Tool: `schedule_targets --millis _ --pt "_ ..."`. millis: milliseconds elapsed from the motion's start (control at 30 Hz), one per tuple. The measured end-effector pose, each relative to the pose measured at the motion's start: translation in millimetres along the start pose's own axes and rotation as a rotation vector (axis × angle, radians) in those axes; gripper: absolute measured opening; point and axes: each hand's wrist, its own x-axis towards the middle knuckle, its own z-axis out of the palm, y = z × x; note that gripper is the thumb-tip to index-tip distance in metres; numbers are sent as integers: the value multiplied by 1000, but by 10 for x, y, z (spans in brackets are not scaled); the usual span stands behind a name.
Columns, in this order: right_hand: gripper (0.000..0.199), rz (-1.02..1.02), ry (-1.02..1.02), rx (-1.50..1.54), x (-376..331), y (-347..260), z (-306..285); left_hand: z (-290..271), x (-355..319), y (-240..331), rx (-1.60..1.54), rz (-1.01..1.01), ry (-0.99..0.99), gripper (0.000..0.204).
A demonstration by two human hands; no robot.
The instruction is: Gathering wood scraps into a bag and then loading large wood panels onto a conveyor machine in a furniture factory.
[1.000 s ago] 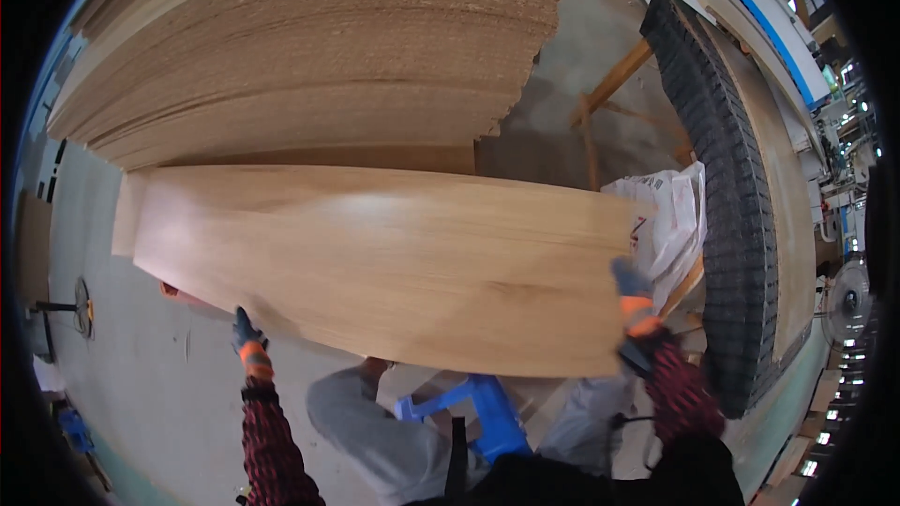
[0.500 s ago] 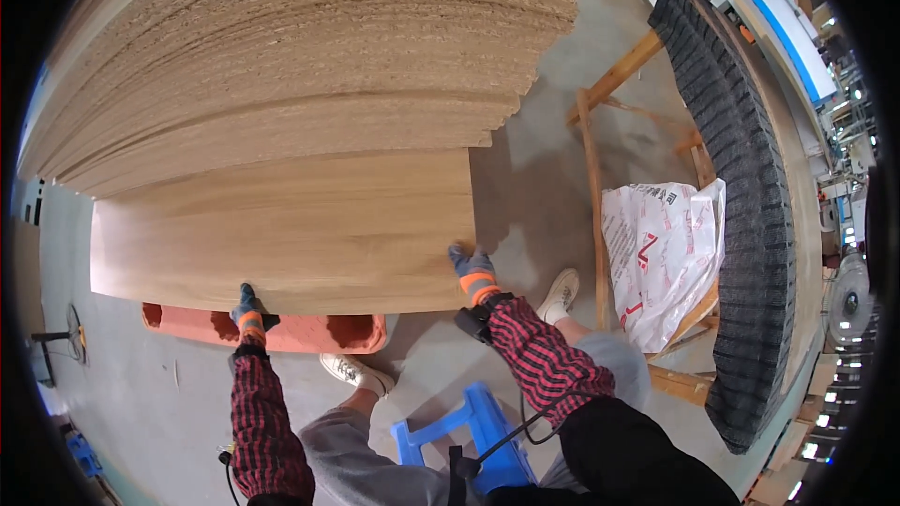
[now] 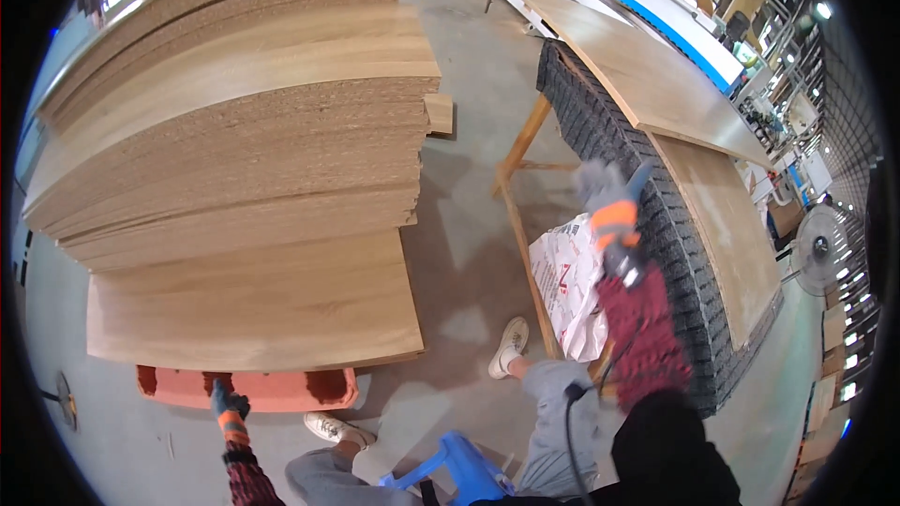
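A tall stack of wood-faced chipboard panels [image 3: 253,150] fills the left half of the view. Its lowest, nearest panel [image 3: 253,305] juts out toward me over a red plastic pallet [image 3: 281,392]. My left hand [image 3: 228,405], in a dark glove with an orange cuff, is just below that panel's near edge, in front of the pallet, and holds nothing. My right hand [image 3: 607,199], in a grey glove with an orange cuff, is blurred and raised in the air over the edge of a black ribbed table [image 3: 675,253]. It is empty, away from the stack.
Two panels [image 3: 656,84] lie on the black ribbed table at the right. A white printed bag [image 3: 562,281] leans against a wooden trestle [image 3: 518,197] below it. A blue stool [image 3: 469,468] and my legs are at the bottom. A fan [image 3: 820,251] stands far right.
Both hands let go of the panel's near edge. The panel now rests on the stack. My right hand swung up and to the right; my left hand dropped below the edge.
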Motion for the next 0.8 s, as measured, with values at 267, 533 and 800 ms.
schedule_targets --millis 267,533,800 --pt "58 237 459 55 143 -590 -796 1056 -1826 -1182 185 163 -423 30" --pt "41 702 1120 517 -670 -1865 1153 1807 -2976 -2752 969 1124 -665 21" --pt "38 1330 743 824 -1581 -1608 2301 3542 -4475 -4146 459 279 -884 58"
